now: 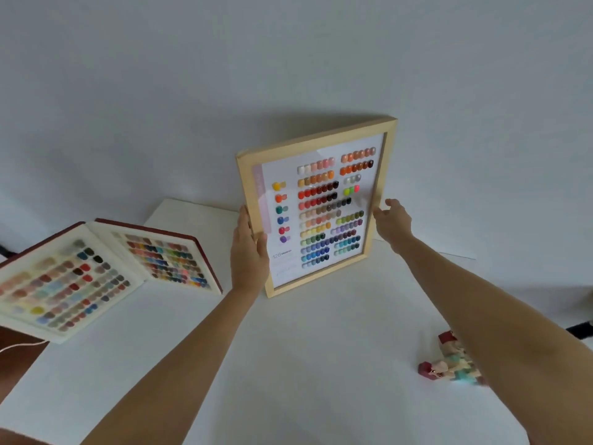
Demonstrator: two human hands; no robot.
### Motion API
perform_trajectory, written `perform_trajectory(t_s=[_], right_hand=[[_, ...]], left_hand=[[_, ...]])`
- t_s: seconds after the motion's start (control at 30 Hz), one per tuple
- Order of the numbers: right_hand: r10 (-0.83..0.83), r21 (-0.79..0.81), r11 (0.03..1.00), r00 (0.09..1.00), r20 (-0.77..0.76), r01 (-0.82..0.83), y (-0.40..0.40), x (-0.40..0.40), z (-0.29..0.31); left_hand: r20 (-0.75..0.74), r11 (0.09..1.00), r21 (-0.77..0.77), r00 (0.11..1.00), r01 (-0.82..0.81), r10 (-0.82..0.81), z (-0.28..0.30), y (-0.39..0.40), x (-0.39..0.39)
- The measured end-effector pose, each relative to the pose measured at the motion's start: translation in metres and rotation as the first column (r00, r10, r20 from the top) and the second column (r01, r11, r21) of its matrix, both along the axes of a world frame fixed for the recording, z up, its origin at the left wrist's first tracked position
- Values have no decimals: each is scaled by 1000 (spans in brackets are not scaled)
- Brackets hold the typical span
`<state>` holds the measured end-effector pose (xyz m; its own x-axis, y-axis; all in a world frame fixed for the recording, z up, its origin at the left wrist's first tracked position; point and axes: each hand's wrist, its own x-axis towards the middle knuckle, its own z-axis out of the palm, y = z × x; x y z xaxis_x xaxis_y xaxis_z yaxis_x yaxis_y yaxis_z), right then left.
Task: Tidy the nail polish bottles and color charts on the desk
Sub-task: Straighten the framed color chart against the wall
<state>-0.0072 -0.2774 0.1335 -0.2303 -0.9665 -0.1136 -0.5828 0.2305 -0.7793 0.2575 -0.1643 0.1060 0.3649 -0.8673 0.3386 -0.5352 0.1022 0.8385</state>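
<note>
A wood-framed color chart (316, 203) stands upright on the white desk, tilted back toward the wall, with rows of colored nail swatches behind glass. My left hand (248, 248) grips its left frame edge, thumb on the front. My right hand (393, 221) touches the right frame edge with fingers spread. An open swatch book (96, 277) with a dark red cover lies at the left of the desk. Several nail polish bottles (449, 361) in red, pink and teal lie in a cluster at the right, partly hidden by my right forearm.
The white desk (288, 364) runs back to a plain white wall (288, 75). A thin white cable (19, 346) hangs off the desk's left edge. Dark objects sit past the desk's right edge.
</note>
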Motion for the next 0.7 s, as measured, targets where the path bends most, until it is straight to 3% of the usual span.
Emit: perform_trajectory(t_s=[0.13,0.23,0.5,0.7], right_hand=[[127,76,988,987,95,-135,-24,-8,-5],[232,47,970,966,109,-239,-33,-13,-12],[219,-74,973,976,16,-218,-18,-34,-26],[142,-107,985,989,33,-138,-3,-39,-33]], left_hand=[[-14,999,-5,999,-34,34,-6,-2,-4],[-48,999,-2,998,-50,50,-7,-5,-7],[-47,996,46,996,-75,78,-7,-35,-3],[23,995,90,999,-45,43,-7,-68,1]])
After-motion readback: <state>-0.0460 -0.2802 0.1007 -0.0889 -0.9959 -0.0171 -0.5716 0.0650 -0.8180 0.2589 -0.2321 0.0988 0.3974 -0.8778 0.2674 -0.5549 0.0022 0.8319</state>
